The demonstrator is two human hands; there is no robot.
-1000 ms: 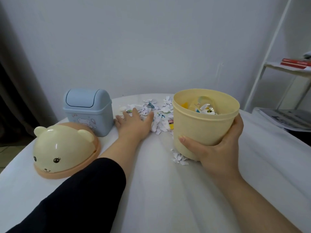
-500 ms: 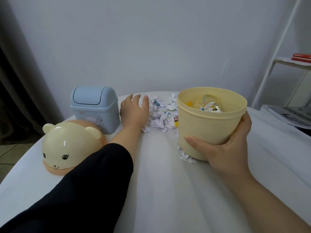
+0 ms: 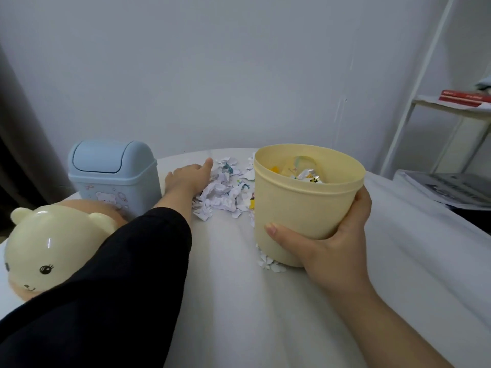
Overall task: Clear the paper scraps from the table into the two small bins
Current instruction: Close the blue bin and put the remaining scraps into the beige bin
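A heap of white paper scraps (image 3: pixel 223 193) lies at the far middle of the white table (image 3: pixel 225 288). My left hand (image 3: pixel 187 179) lies flat on the table with straight fingers, its right side touching the heap. My right hand (image 3: pixel 332 240) grips the open yellow bin (image 3: pixel 300 205), which stands on the table right of the heap and holds some scraps and wrappers. A few more scraps (image 3: pixel 268 261) lie at the yellow bin's near foot. A blue swing-lid bin (image 3: pixel 113 176) stands left of my left hand, lid closed.
A cream bear-shaped lid (image 3: pixel 50 248) lies on the table at the near left, partly under my black sleeve. A white shelf rack (image 3: pixel 435 107) with red books stands at the right, and printed papers (image 3: pixel 446 187) lie beyond the table's right edge.
My left hand has reached farther back along the left side of the scrap heap, bunching the scraps toward the yellow bin. My right hand keeps its grip on the yellow bin.
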